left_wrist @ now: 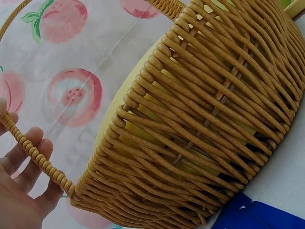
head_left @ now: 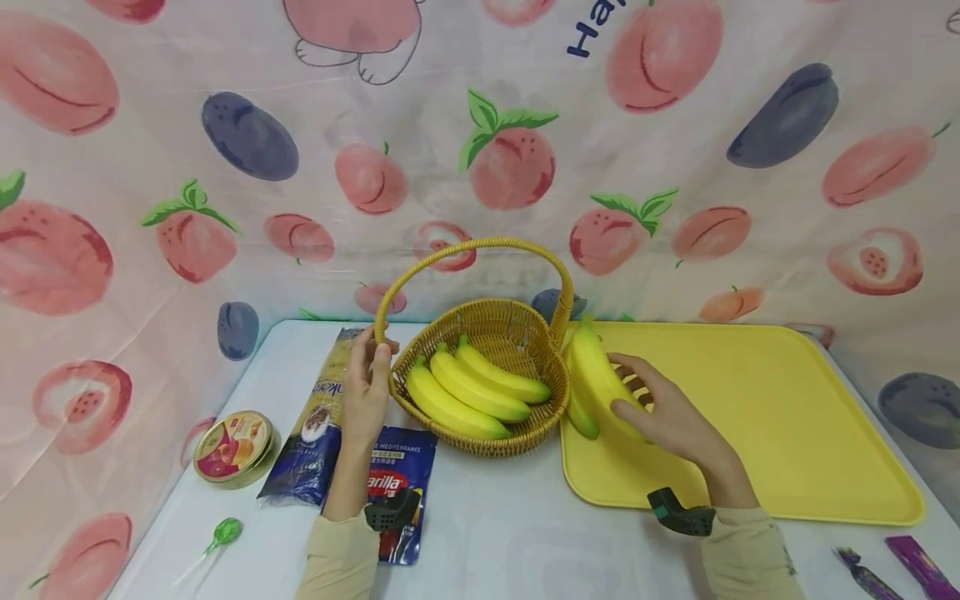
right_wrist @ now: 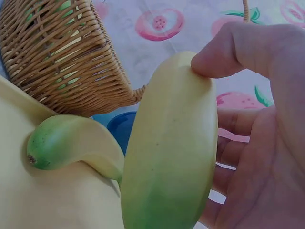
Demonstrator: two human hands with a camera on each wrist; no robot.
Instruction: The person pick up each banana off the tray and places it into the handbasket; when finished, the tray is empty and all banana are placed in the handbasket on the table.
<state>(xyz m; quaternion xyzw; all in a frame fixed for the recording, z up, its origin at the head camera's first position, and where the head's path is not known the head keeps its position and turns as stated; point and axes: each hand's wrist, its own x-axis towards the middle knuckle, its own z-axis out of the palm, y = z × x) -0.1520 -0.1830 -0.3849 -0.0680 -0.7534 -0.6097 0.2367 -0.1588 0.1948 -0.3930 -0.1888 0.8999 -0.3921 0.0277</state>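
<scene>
A brown wicker basket with a tall arched handle holds several yellow bananas with green tips. My left hand grips the handle low on its left side; in the left wrist view the fingers lie around the wrapped handle. Between the thumb and fingers of my right hand is another banana, tilted above the left end of the yellow tray. Beneath and to the left of it, a second banana rests on the tray, partly hidden by the held one.
Left of the basket lie a pasta bag, a blue pouch partly under my left wrist, a round tin and a green lollipop. Purple-wrapped sweets lie at the front right. A fruit-print cloth hangs behind the table.
</scene>
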